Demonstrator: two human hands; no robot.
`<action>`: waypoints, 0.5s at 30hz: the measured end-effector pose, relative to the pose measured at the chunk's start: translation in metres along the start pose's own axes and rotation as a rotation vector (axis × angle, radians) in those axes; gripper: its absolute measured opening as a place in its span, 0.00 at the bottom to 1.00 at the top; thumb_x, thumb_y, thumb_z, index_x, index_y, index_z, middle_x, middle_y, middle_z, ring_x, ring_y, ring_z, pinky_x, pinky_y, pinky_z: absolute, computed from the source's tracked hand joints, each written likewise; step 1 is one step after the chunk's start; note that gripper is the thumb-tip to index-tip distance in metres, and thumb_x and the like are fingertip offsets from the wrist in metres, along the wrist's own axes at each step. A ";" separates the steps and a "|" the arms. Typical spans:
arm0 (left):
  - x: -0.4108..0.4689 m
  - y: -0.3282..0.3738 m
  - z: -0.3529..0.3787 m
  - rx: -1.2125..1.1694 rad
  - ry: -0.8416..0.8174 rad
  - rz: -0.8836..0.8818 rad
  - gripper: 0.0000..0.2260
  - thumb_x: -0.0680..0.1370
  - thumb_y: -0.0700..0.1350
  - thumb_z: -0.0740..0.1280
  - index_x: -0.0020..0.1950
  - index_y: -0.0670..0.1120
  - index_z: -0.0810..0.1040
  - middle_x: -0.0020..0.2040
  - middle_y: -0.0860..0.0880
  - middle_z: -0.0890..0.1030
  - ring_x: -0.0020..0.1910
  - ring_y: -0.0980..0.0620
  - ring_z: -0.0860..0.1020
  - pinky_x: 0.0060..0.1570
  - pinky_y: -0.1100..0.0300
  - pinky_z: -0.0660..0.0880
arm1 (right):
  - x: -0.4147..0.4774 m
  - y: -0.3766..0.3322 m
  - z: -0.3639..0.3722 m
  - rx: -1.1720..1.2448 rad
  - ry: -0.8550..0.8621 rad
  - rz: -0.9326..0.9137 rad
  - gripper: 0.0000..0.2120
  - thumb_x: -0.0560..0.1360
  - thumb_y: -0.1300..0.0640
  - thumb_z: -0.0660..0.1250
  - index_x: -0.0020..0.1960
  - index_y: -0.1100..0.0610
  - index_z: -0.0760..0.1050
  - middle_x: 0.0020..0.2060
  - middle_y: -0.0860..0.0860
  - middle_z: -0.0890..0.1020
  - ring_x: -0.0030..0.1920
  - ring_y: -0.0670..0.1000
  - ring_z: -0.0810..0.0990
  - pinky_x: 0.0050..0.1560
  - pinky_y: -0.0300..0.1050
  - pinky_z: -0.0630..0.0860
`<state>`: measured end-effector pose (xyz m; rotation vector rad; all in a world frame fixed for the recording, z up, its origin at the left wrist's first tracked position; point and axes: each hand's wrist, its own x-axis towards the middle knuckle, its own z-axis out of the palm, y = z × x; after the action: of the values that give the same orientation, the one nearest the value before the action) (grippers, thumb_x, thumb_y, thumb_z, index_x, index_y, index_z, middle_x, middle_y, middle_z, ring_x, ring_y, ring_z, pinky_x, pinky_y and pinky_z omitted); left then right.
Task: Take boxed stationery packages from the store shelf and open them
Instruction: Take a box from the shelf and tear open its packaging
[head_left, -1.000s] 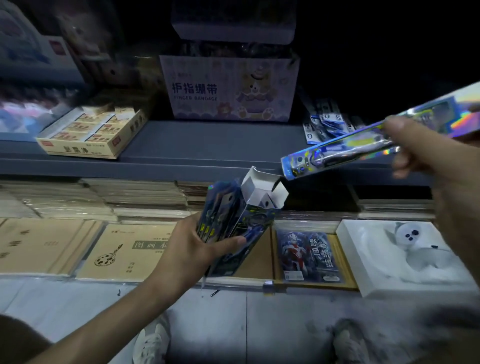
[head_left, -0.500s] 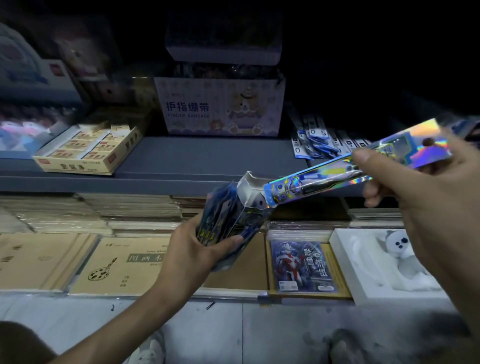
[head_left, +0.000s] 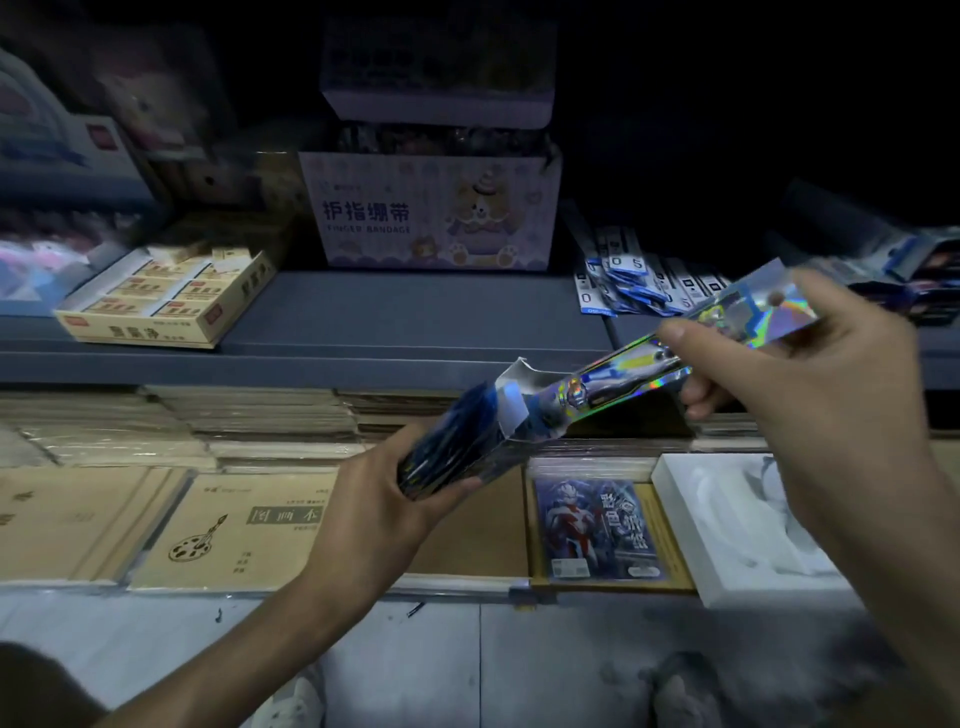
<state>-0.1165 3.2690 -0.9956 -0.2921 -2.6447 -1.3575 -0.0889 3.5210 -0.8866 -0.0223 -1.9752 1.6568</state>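
We're looking down from the head camera at a dim store shelf. The left hand (head_left: 374, 499) is gripping a dark blue printed cardboard box (head_left: 457, 441), fingers and thumb curled round its lower half, and it is holding the box tilted in the air in front of the lower display, with the pale top flap standing open.

The right hand (head_left: 810, 395) is pinching a long, slim, silver holographic package (head_left: 670, 358) between thumb and fingers. The package is slanting down to the left, its lower end sitting right at the box's open mouth. Whether the tip is inside, we can't tell.

Behind the hands, a grey metal shelf board (head_left: 415, 322) is carrying a lilac cardboard carton with a bear print (head_left: 436, 213) at the centre, an open yellow tray of small boxed erasers (head_left: 166, 296) to the left, and a fan of blue-and-white slim packs (head_left: 634, 283) to the right.

On the level below we're seeing a tan sketchbook with a palette drawing (head_left: 234, 525), just beside the left wrist, then a blue superhero-printed paper pack (head_left: 597, 525), then a white moulded tray (head_left: 727, 530) partly hidden under the right forearm. At the bottom edge, two shoes are showing on the pale floor.
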 end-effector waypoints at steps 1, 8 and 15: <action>-0.001 0.001 0.000 0.009 -0.007 0.007 0.13 0.71 0.51 0.80 0.51 0.59 0.80 0.43 0.72 0.81 0.42 0.68 0.81 0.35 0.74 0.72 | 0.000 0.001 0.001 -0.005 -0.006 0.024 0.11 0.72 0.65 0.78 0.42 0.65 0.75 0.26 0.55 0.80 0.24 0.51 0.78 0.27 0.42 0.78; -0.005 0.008 0.000 -0.022 -0.006 0.010 0.12 0.70 0.55 0.79 0.49 0.59 0.80 0.41 0.66 0.83 0.41 0.66 0.82 0.34 0.71 0.74 | -0.014 0.017 0.025 -0.053 -0.066 0.154 0.12 0.72 0.65 0.79 0.42 0.65 0.74 0.27 0.58 0.80 0.23 0.52 0.79 0.25 0.43 0.76; -0.009 0.012 0.005 -0.111 -0.051 0.005 0.14 0.69 0.54 0.81 0.46 0.65 0.78 0.43 0.69 0.84 0.42 0.66 0.83 0.37 0.70 0.78 | -0.024 0.033 0.043 -0.205 -0.139 0.231 0.19 0.65 0.51 0.83 0.42 0.56 0.74 0.30 0.51 0.81 0.29 0.46 0.72 0.30 0.40 0.69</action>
<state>-0.1053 3.2788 -0.9909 -0.3509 -2.6119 -1.5182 -0.0975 3.4818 -0.9302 -0.2249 -2.3151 1.6251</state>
